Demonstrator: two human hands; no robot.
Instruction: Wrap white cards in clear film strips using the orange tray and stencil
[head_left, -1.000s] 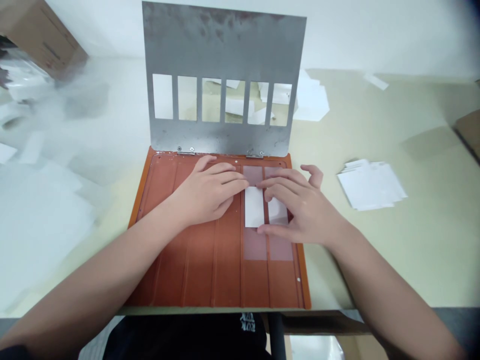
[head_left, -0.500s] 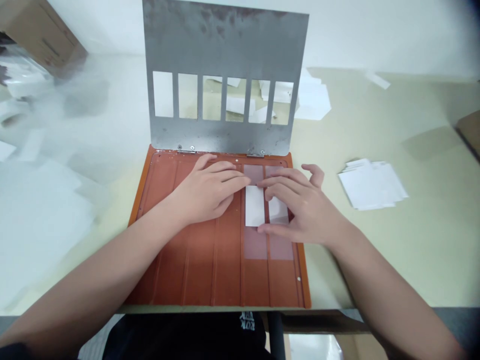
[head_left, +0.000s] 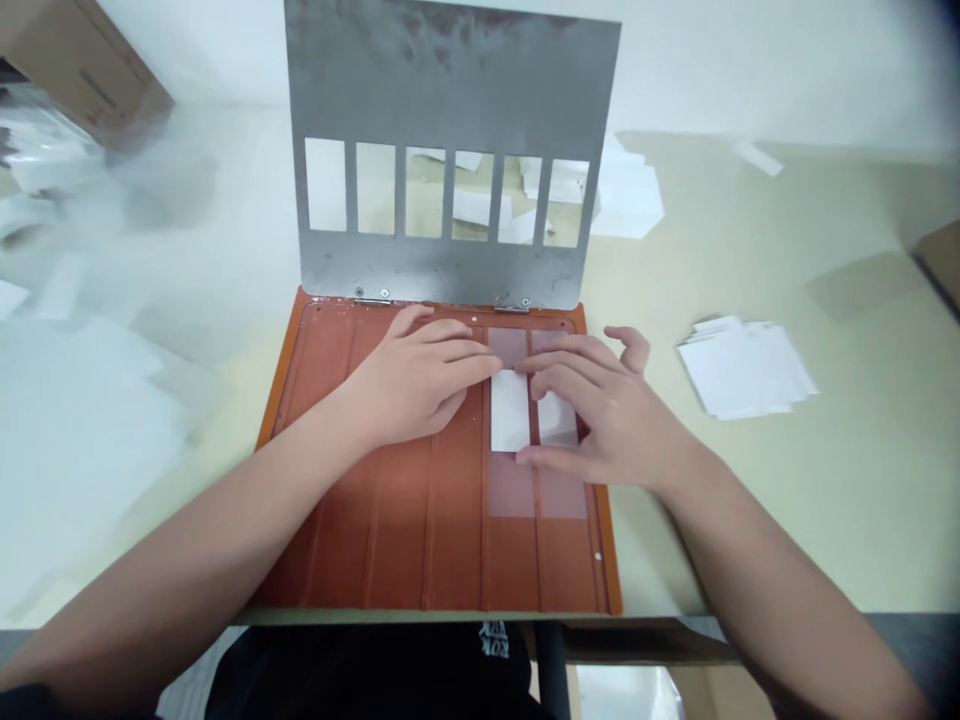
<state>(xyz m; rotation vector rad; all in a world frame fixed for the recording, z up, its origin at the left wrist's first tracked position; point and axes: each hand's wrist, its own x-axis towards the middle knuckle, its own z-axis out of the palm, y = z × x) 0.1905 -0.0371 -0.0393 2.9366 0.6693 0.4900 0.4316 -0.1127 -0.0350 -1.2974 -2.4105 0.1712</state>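
A reddish-brown grooved board (head_left: 360, 540) lies on the table, its hinged metal plate (head_left: 450, 90) with several rectangular windows raised at the back. Two pale translucent strips (head_left: 511, 490) lie in the right-hand grooves. On the left strip rests a white card (head_left: 508, 415); another white card (head_left: 556, 420) on the right strip is partly covered by my right hand. My left hand (head_left: 420, 385) is spread over the board, a fingertip at the first card's top edge. My right hand (head_left: 600, 410) is open, with fingertips near that card's top and its thumb at the lower right corner.
To the right of the board sits a stack of white cards (head_left: 746, 370). More white papers (head_left: 630, 195) lie behind the metal plate. A cardboard box (head_left: 82, 70) and clear plastic bags (head_left: 45, 140) are at the far left. Another box (head_left: 941, 260) stands at the right edge.
Both hands and the cards hold nearly the same positions. The whole view has shifted very slightly.
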